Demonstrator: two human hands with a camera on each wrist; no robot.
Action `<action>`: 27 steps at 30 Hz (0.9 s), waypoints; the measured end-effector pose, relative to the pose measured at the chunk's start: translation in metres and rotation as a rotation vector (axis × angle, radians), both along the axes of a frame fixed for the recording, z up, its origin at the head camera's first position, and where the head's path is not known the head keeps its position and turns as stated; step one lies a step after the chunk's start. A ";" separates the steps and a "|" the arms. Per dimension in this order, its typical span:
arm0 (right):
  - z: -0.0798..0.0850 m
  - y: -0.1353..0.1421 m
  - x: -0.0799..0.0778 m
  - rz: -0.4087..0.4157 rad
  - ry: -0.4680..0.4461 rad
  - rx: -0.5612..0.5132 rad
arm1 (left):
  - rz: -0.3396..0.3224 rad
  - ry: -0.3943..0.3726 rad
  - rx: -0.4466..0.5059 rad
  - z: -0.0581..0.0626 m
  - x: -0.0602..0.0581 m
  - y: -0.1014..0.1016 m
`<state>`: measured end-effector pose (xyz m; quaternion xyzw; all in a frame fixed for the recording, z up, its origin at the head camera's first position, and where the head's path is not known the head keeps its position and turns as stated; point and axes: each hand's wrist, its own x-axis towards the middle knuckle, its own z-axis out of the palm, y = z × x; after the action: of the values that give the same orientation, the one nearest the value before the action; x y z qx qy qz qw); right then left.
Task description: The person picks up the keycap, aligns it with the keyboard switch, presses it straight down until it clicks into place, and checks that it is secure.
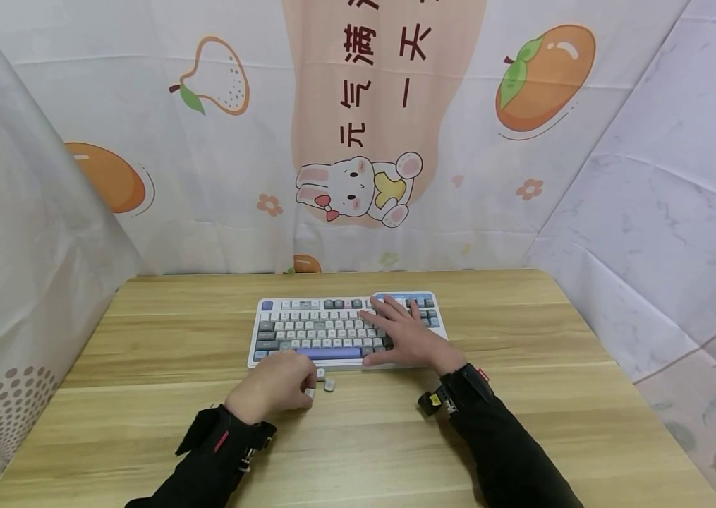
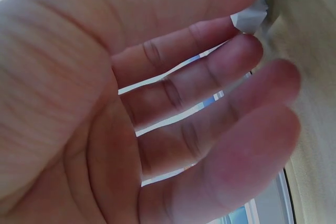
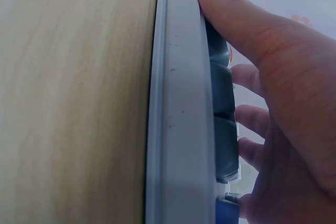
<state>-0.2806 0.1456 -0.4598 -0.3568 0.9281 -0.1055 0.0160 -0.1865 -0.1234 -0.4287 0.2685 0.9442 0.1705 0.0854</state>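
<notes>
A white-and-grey keyboard (image 1: pixel 313 326) with a purple space bar (image 1: pixel 329 353) lies on the wooden table. Just below its front edge, my left hand (image 1: pixel 275 384) pinches a small whitish keycap (image 2: pixel 250 17) between thumb and index finger, close over the tabletop. The other left fingers are bent, partly covering the keyboard's lower left corner in the head view. Beside that hand, two loose keycaps lie on the wood, one pale keycap (image 1: pixel 329 385) and another keycap (image 1: pixel 320 375) nearer the keyboard. My right hand (image 1: pixel 410 340) rests spread over the keyboard's right side, its thumb along the front edge.
The wooden table (image 1: pixel 523 395) extends to both sides of the keyboard. A printed cloth (image 1: pixel 237 176) with fruit and a rabbit hangs behind the table's back edge, and more cloth hangs at left and right. Black bands with small devices sit on both wrists.
</notes>
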 end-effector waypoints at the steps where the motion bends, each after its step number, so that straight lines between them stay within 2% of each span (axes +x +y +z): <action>1: 0.000 0.000 0.000 0.002 0.001 -0.001 | -0.001 0.001 0.001 0.000 0.000 0.000; 19: -0.003 0.002 -0.001 0.032 0.029 -0.017 | -0.018 0.018 0.014 -0.003 -0.003 -0.002; 27: -0.004 0.002 -0.002 0.032 0.024 -0.017 | 0.002 0.049 0.031 -0.003 -0.005 -0.006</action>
<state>-0.2823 0.1476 -0.4636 -0.3732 0.9213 -0.1089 0.0036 -0.1917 -0.1292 -0.4320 0.2728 0.9436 0.1784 0.0578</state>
